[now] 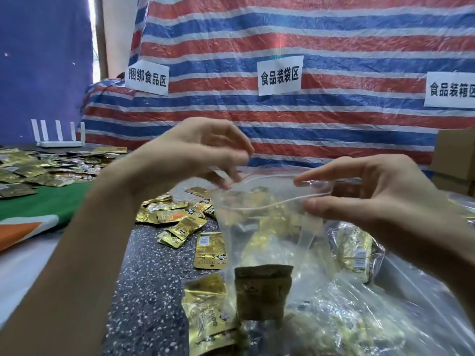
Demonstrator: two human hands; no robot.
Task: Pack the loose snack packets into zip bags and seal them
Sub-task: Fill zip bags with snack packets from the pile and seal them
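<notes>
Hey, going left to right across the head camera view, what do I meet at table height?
White router → left hand → zip bag, pinched at its open top by both hands → right hand → cardboard boxes.

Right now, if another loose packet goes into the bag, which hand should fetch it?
Left, probably. The loose packets lie on the table just below the left hand, left of the bag. The right hand holds the bag's mouth on the side away from them.
</notes>
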